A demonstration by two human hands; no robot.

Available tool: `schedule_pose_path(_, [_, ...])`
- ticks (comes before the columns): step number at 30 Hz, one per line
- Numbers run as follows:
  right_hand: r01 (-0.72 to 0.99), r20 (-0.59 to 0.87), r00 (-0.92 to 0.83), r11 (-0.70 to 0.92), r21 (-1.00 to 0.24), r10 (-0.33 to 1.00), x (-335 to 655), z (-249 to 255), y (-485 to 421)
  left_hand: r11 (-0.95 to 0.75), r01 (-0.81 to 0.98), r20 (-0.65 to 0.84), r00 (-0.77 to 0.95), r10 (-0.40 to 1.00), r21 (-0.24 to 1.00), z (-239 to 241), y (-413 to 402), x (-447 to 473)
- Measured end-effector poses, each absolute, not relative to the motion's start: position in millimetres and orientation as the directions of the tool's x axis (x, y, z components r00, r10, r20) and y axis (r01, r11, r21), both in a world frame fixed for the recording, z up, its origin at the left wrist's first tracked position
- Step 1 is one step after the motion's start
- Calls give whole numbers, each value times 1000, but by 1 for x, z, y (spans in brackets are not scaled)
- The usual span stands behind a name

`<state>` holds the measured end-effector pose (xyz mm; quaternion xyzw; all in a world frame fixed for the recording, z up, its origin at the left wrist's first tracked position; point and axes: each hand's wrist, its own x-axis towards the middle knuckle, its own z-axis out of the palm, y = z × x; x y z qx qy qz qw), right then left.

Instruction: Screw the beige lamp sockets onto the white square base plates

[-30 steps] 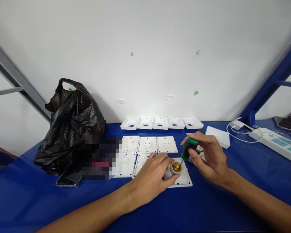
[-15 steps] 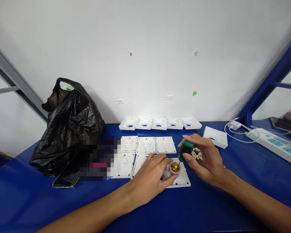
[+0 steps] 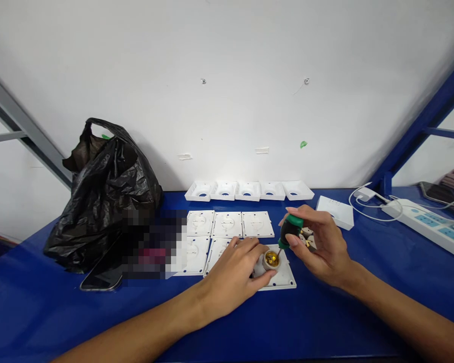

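Observation:
My left hand [image 3: 242, 267] is closed around a round white lamp socket [image 3: 271, 260] with a brass-coloured inside. The socket sits on a square white plate [image 3: 286, 281] that lies on the blue table. Between the thumb and fingers of my right hand [image 3: 321, 247] is a short screwdriver [image 3: 290, 231] with a green and black handle. Its shaft slants down into the socket; the tip is hidden inside. Several more lamp sockets [image 3: 307, 238] lie just behind my right hand, partly covered by it.
Several white plates [image 3: 227, 225] lie in rows left of my hands. White box covers [image 3: 248, 191] line the wall, with another cover [image 3: 335, 213] to the right. A black plastic bag [image 3: 109, 196] and a phone [image 3: 102, 277] are at left, a power strip [image 3: 431, 222] at right.
The view has shifted very slightly. My right hand and the screwdriver have turned a little, the shaft still in the socket. My left hand keeps its hold.

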<state>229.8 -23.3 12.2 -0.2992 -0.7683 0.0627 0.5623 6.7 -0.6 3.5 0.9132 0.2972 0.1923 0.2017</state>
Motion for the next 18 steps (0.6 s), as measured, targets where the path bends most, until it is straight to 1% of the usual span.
schedule_pose_path(5, [412, 823, -159, 794, -447, 546, 228, 15, -22, -742, 473, 228, 748, 623, 475, 2, 0, 7])
schedule_pose_path(11, [464, 795, -200, 770, -438, 573, 229, 18, -24, -745, 470, 230, 750, 620, 474, 1, 0, 7])
schedule_pose_path(18, [413, 788, -211, 783, -465, 579, 228, 18, -23, -750, 469, 244, 747, 618, 465, 1, 0, 7])
